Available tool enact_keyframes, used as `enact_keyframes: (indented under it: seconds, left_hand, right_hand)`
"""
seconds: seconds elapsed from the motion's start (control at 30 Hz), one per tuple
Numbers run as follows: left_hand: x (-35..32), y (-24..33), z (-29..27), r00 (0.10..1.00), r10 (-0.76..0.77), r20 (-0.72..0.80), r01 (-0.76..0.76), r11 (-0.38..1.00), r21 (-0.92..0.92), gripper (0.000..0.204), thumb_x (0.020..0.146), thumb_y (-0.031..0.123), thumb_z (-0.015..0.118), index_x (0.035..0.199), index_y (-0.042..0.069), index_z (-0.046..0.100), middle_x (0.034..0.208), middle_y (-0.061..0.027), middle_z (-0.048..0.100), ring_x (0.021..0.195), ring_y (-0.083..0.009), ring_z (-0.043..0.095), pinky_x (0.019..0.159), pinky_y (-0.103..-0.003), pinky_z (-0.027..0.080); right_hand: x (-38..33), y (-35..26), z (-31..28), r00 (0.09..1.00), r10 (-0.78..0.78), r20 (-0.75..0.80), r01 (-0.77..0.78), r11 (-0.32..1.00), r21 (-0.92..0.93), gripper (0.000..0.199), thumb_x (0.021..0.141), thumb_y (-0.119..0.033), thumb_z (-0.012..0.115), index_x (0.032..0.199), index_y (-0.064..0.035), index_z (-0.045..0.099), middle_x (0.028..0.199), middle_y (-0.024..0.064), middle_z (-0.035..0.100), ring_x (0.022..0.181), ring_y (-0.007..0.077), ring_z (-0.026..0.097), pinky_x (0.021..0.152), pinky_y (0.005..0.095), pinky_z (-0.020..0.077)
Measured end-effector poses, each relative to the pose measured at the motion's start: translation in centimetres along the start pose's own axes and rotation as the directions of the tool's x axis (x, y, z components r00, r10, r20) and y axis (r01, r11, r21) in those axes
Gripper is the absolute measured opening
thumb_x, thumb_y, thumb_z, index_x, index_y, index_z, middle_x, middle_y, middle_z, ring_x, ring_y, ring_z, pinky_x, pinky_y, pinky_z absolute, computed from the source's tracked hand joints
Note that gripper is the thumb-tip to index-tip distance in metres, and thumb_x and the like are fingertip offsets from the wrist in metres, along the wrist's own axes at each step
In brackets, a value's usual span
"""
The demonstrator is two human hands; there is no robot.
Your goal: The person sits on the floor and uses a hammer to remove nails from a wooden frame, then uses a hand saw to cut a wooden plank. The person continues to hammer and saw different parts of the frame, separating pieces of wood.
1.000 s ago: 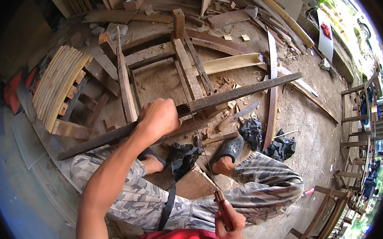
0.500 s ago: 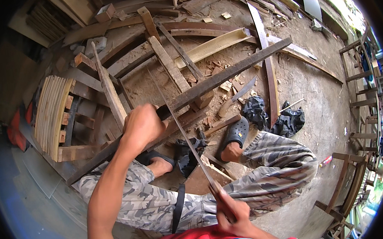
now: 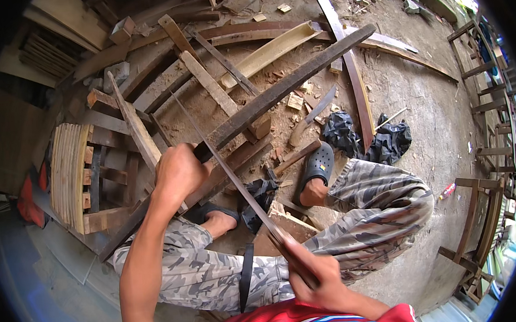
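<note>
A long dark wooden beam (image 3: 301,88) slants from my left thigh up to the far right. My left hand (image 3: 179,170) is closed around it, just left of the saw. In my right hand (image 3: 319,280), near my lap, is the handle of a handsaw (image 3: 239,184). Its long narrow blade crosses the beam close beside my left fist, the thin tip pointing away from me. From this angle I cannot tell how deep the teeth sit in the wood. A lighter wooden post (image 3: 211,84) meets the beam's far side.
Beyond the beam lie a machete (image 3: 314,117), wood chips and black plastic bags (image 3: 340,133). A wooden-handled tool (image 3: 296,158) lies by my right clog (image 3: 317,164). A slatted wooden frame (image 3: 70,175) stands left; loose planks (image 3: 272,54) lie farther off, chair-like wooden frames (image 3: 480,224) right.
The whole view has shifted slightly, with the floor items sliding left and up on the right side. Both hands keep their grips, and the saw still crosses the beam beside my left hand.
</note>
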State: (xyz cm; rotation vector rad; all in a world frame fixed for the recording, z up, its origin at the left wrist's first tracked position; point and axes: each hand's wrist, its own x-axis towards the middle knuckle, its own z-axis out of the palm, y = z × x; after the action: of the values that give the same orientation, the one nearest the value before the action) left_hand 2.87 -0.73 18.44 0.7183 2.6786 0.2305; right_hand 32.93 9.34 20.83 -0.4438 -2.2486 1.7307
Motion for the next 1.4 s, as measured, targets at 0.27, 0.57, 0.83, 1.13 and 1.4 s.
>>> enact_keyframes:
  seconds: [0.27,0.57,0.83,1.13,1.4]
  left_hand:
    - [0.0,0.3,0.1,0.999,-0.006,-0.036,0.006,1.000,0.023,0.030,0.072,0.024,0.075,0.085,-0.003,0.072,0.078,-0.0296,0.066,0.081,-0.0454,0.068,0.076,-0.049,0.056]
    - [-0.2,0.4,-0.7,0.999,-0.023,0.049,0.023,1.000,0.005,0.031,0.073,0.020,0.074,0.092,-0.004,0.072,0.085,-0.0299,0.068,0.087,-0.0443,0.068,0.082,-0.048,0.056]
    - [0.2,-0.4,0.4,0.998,0.000,-0.071,-0.001,1.000,-0.015,0.026,0.072,0.020,0.075,0.080,-0.005,0.073,0.080,-0.0309,0.067,0.084,-0.0458,0.069,0.077,-0.050,0.056]
    - [0.0,0.1,-0.2,1.000,-0.007,0.000,0.007,1.000,0.015,0.023,0.070,0.017,0.073,0.077,-0.004,0.073,0.079,-0.0293,0.068,0.079,-0.0439,0.071,0.074,-0.047,0.058]
    - [0.2,-1.1,1.1,0.991,0.052,-0.120,-0.054,0.998,-0.015,0.021,0.069,0.017,0.073,0.074,-0.003,0.073,0.075,-0.0306,0.066,0.076,-0.0446,0.070,0.073,-0.048,0.058]
  right_hand:
    - [6.7,-0.8,2.6,0.998,-0.046,-0.030,0.048,0.997,0.055,0.068,0.076,0.006,0.062,0.142,-0.0041,0.051,0.097,0.0249,0.070,0.069,0.0342,0.070,0.062,0.0364,0.0558]
    - [-2.3,-0.7,-1.4,0.997,0.058,0.049,-0.051,0.992,-0.118,0.061,0.076,0.008,0.062,0.136,0.0028,0.054,0.091,0.0170,0.073,0.063,0.0190,0.070,0.061,0.0256,0.0515]
    - [6.8,-2.0,2.5,1.000,-0.011,0.005,0.011,0.999,-0.035,0.059,0.083,0.006,0.062,0.141,-0.0032,0.051,0.094,0.0179,0.071,0.061,0.0135,0.064,0.060,0.0251,0.0489]
    - [-1.8,-2.6,-1.6,0.996,0.078,0.040,-0.069,0.980,-0.185,0.058,0.076,0.009,0.061,0.133,0.0084,0.053,0.106,0.0234,0.072,0.081,0.0220,0.075,0.070,0.0257,0.0532]
    - [9.4,-2.2,3.4,0.999,-0.044,0.006,0.044,0.991,-0.125,0.055,0.083,0.005,0.059,0.137,0.0008,0.053,0.115,0.0197,0.070,0.088,0.0220,0.072,0.078,0.0264,0.0518]
